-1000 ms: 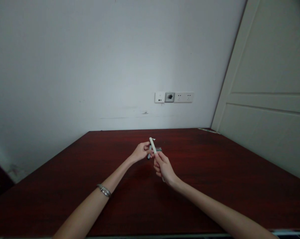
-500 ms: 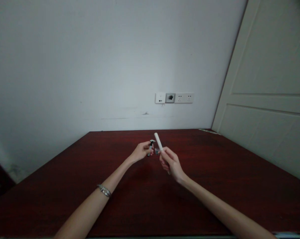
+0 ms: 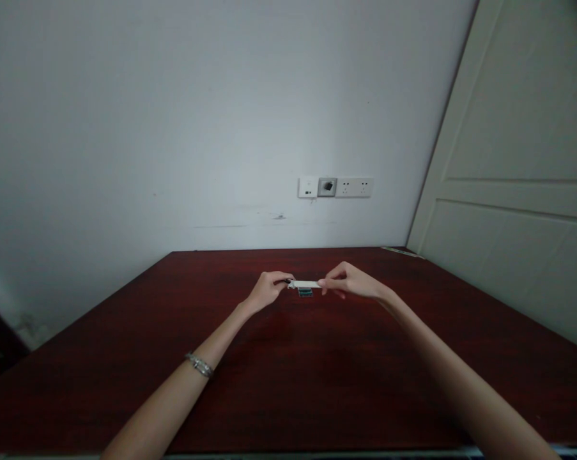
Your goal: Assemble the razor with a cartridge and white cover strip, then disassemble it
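My left hand [image 3: 268, 291] is closed around a small dark piece with a metal tip, over the far middle of a dark red wooden table [image 3: 288, 383]. A bracelet [image 3: 200, 365] sits on that wrist. My right hand [image 3: 349, 282] pinches the right end of a short white tube [image 3: 305, 284], which lies level between the two hands, its left end meeting the piece in my left hand. A small teal and grey object [image 3: 305, 292] lies on the table just below the tube.
A white wall rises behind the table with a row of sockets [image 3: 335, 187]. A pale door [image 3: 523, 166] stands at the right. A thin strip [image 3: 403, 252] lies at the table's far right corner.
My right hand has swung the white tube from upright to level and brought its end to the piece in my left hand. The left hand has hardly moved.
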The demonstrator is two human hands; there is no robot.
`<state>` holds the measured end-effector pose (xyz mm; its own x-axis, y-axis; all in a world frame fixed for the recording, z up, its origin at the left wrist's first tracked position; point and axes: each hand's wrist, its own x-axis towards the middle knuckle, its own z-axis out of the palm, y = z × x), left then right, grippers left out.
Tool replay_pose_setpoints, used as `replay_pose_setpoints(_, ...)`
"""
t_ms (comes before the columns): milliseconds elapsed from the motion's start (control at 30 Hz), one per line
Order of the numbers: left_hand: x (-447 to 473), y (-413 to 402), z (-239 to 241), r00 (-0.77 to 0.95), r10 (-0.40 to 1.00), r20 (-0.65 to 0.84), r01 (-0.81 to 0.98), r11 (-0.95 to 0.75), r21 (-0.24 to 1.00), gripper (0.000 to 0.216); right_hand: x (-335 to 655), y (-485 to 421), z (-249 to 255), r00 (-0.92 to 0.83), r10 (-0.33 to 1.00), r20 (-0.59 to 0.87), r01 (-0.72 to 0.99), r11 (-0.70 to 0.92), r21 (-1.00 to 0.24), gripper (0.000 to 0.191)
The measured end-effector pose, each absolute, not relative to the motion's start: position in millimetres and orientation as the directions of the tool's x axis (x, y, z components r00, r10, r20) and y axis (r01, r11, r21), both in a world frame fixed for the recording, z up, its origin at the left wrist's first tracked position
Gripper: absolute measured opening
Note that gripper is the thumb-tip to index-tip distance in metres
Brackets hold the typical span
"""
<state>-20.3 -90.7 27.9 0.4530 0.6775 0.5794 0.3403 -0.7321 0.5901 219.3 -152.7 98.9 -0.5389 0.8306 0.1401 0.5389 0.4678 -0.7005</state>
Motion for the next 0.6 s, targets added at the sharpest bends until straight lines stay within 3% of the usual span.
replay_pose_setpoints(233, -24.9, -88.6, 30.0, 0.433, 0.682, 0.59, 0.325, -0.728, 0.603, 0.029, 217.2, -134.5, 86.1, -0.539, 0.837, 0.09, 0.607, 0.461, -0.648, 0.045)
replay_pose_setpoints(367, -30.4, -85.9, 34.5, 0.371, 0.691, 0.621, 0.343, -0.723, 0.6, 0.026, 232.7, -132.5, 87.2, -0.602, 0.798, 0.002, 0.583, 0.441, -0.683, 0.046)
replay_pose_setpoints(600, -26.2, -85.8, 30.7, 0.402, 0.668, 0.627, 0.348, -0.744, 0.57, 0.025, 213.6, -136.6, 95.8, -0.595, 0.79, 0.147, 0.503, 0.509, -0.699, 0.044)
